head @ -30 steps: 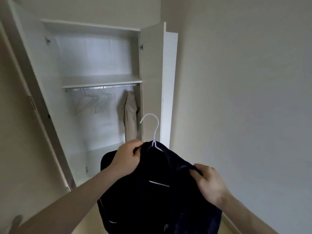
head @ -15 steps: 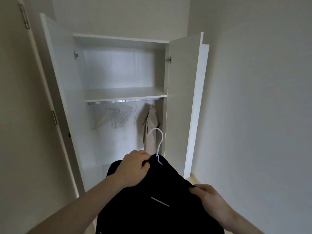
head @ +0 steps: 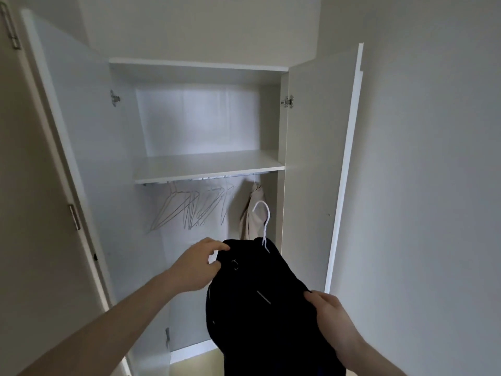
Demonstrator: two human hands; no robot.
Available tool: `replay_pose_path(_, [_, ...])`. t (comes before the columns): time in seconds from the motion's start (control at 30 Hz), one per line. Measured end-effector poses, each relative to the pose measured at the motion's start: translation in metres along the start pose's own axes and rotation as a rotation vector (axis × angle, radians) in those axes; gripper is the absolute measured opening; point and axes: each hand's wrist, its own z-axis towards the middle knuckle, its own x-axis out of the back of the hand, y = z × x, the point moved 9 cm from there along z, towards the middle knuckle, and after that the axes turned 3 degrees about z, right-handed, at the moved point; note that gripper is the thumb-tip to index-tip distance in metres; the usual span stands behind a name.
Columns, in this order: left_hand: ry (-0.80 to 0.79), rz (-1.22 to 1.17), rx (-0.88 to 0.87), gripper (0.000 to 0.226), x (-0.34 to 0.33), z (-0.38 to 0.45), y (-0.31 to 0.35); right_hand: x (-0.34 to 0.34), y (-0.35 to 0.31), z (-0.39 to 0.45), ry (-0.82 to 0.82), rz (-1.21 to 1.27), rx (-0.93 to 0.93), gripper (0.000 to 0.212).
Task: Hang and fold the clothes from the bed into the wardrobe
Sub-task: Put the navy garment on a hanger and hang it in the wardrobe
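Observation:
A dark navy shirt [head: 260,308] hangs on a white wire hanger [head: 264,223], whose hook sticks up in front of the open white wardrobe [head: 206,164]. My left hand [head: 198,264] pinches the shirt's collar area at its upper left. Lower down, my right hand [head: 333,316] grips the right shoulder of the shirt. The shirt is held below the hanging rail [head: 206,179], just in front of the wardrobe opening. A beige garment [head: 253,213] hangs at the rail's right end, right behind the hanger hook.
Several empty wire hangers [head: 189,207] hang on the rail to the left of the beige garment. A white shelf [head: 208,165] sits above the rail. Both wardrobe doors stand open: the left door [head: 78,158] and right door [head: 320,169]. A plain wall [head: 433,185] runs on the right.
The wardrobe has come closer and more central in view. The shirt on its hanger has moved forward toward the opening, and my left hand has shifted from the hanger neck to the collar's left side.

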Motion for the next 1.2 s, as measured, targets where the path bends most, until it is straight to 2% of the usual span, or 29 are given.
replay_pose_path(0.33, [0.101, 0.05, 0.14, 0.039, 0.023, 0.138, -0.07, -0.03, -0.028, 0.194, -0.196, 0.176, -0.032, 0.033])
replay_pose_path(0.6, [0.186, 0.111, 0.226, 0.039, 0.052, 0.191, -0.118, -0.064, -0.035, 0.302, -0.173, 0.139, -0.06, 0.032])
replay_pose_path(0.83, [0.212, 0.182, 0.276, 0.046, 0.088, 0.268, -0.18, -0.101, -0.056, 0.389, -0.122, 0.208, -0.053, 0.032])
replay_pose_path(0.97, [0.242, 0.144, 0.254, 0.048, 0.108, 0.315, -0.217, -0.127, -0.064, 0.436, -0.082, 0.261, -0.076, 0.03])
replay_pose_path(1.1, [0.198, 0.171, 0.231, 0.057, 0.124, 0.367, -0.254, -0.153, -0.071, 0.482, -0.028, 0.337, -0.092, 0.03])
replay_pose_path(1.2, [0.17, 0.211, 0.218, 0.063, 0.135, 0.402, -0.275, -0.171, -0.072, 0.506, 0.017, 0.306, -0.096, 0.032])
